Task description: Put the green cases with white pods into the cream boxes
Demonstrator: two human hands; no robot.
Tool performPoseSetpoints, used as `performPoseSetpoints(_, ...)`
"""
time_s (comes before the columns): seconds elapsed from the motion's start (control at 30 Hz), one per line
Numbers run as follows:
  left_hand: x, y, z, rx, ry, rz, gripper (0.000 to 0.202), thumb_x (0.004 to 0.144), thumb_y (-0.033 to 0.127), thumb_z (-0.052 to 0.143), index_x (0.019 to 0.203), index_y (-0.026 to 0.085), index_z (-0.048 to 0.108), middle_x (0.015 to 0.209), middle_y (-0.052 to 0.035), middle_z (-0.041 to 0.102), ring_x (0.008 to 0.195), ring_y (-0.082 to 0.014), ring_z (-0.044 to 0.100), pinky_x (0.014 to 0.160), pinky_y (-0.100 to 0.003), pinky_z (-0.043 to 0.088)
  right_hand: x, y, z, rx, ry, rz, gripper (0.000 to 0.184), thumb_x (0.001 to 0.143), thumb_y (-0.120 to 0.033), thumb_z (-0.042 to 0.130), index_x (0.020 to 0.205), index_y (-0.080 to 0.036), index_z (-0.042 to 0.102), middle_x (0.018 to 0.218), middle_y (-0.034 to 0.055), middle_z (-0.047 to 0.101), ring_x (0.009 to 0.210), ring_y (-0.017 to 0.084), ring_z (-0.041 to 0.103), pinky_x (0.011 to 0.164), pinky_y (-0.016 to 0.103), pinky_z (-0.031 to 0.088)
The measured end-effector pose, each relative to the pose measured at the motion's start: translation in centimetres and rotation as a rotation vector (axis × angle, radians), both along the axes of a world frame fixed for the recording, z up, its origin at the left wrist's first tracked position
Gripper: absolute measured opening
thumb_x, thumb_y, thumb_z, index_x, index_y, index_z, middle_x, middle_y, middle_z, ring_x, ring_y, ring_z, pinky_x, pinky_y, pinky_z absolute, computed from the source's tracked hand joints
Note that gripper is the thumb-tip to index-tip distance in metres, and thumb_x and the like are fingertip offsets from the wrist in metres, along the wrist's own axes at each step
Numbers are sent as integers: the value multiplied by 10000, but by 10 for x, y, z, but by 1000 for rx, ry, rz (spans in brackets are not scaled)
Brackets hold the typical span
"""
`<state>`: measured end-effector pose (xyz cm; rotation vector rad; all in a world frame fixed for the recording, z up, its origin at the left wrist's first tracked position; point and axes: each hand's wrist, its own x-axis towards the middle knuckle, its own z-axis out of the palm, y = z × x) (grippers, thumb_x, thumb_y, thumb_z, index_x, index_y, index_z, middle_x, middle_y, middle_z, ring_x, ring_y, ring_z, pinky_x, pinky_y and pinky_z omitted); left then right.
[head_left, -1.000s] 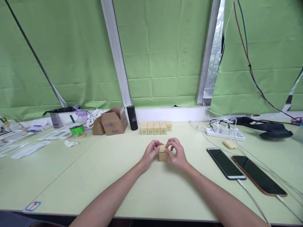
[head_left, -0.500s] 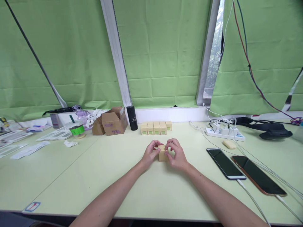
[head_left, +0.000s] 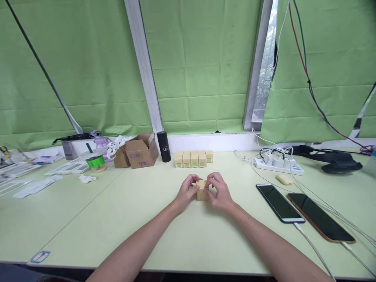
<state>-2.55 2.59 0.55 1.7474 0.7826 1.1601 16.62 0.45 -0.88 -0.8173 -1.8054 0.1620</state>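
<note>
A small tan cardboard box point(head_left: 202, 191) stands on the pale green table point(head_left: 147, 219) in the middle of the view. My left hand point(head_left: 187, 192) grips its left side with curled fingers. My right hand point(head_left: 219, 192) holds its right side, the fingertips pinched on the top edge. Behind them, near the window sill, a row of several matching small boxes point(head_left: 194, 158) with green labels stands side by side.
Two phones point(head_left: 280, 203) point(head_left: 321, 217) lie on cables at the right, beyond them a power strip point(head_left: 279, 163) and a black bag point(head_left: 335, 160). A black cylinder point(head_left: 163, 146), brown cartons point(head_left: 141, 150), a cup point(head_left: 95, 161) and packets point(head_left: 35, 184) sit at the left.
Both hands stay on the box. The right fingers have shifted slightly down over its top edge, and the box has turned a little.
</note>
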Motion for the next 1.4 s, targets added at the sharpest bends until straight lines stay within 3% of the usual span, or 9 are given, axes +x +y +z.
performPoseSetpoints(0.3, -1, 1, -1, 30, 19, -6, 313, 857, 357, 672, 1123, 213, 593, 1164, -84, 630, 1109, -252, 567, 959, -361, 422, 1, 0, -1, -8, -34, -22, 193, 767, -82, 599, 876, -240, 579, 1013, 62, 563, 1000, 253, 551, 731, 354, 484)
performPoseSetpoints(0.53, -2, 4, -5, -1, 22, 118, 325, 916, 373, 601, 1205, 229, 569, 1313, -94, 579, 982, -201, 571, 906, -344, 443, 15, 19, -7, -183, 88, -275, 381, 772, -98, 534, 1123, -247, 557, 1082, 72, 571, 989, 254, 570, 666, 339, 493)
performPoseSetpoints(0.63, -2, 7, -7, -42, 20, 136, 330, 876, 306, 603, 1195, 228, 574, 1308, -91, 591, 941, -183, 568, 921, -344, 452, 21, 21, -6, -189, 116, -148, 381, 806, -149, 552, 1175, -243, 536, 1041, 52, 552, 874, 219, 566, 682, 339, 509)
performPoseSetpoints(0.77, -1, 10, -10, -90, 2, 124, 365, 839, 248, 592, 1202, 225, 558, 1207, -83, 642, 937, -179, 576, 919, -341, 457, 21, 16, -5, -216, -23, 32, 568, 787, -209, 640, 1326, -270, 472, 1128, 49, 550, 868, 203, 568, 712, 338, 518)
performPoseSetpoints(1.0, -5, 19, -18, -72, 71, 310, 323, 802, 140, 543, 1113, 227, 537, 974, -39, 699, 906, -189, 599, 832, -320, 433, 34, 34, -14, -400, -32, -387, 483, 802, -125, 505, 1263, -271, 509, 1050, 13, 592, 767, 177, 586, 681, 327, 453)
performPoseSetpoints(1.13, -8, 24, -23, -71, 131, 369, 328, 778, 96, 539, 1081, 222, 548, 943, -29, 704, 882, -181, 615, 830, -315, 434, 42, 42, -21, -517, -16, -215, 490, 765, -154, 582, 1240, -265, 535, 1111, 12, 609, 769, 158, 604, 722, 328, 490)
performPoseSetpoints(1.23, -9, 26, -24, -61, 162, 396, 328, 764, 77, 533, 1059, 220, 551, 947, -30, 705, 864, -178, 614, 806, -308, 431, 34, 38, -25, -490, 12, -80, 646, 735, -279, 742, 1333, -267, 500, 1198, 35, 608, 818, 169, 616, 742, 334, 518)
performPoseSetpoints(1.3, -9, 27, -24, -52, 176, 406, 321, 759, 74, 533, 1043, 221, 552, 942, -30, 706, 857, -179, 613, 798, -307, 431, 24, 35, -27, -463, 18, -82, 729, 697, -328, 810, 1352, -269, 494, 1213, 46, 621, 829, 179, 618, 738, 337, 523)
performPoseSetpoints(1.4, -10, 26, -23, -44, 198, 419, 325, 749, 67, 537, 1033, 224, 557, 932, -28, 712, 857, -182, 617, 800, -308, 433, 12, 36, -30, -468, 80, -112, 607, 727, -282, 763, 1288, -263, 533, 1121, 30, 677, 790, 176, 620, 716, 327, 522)
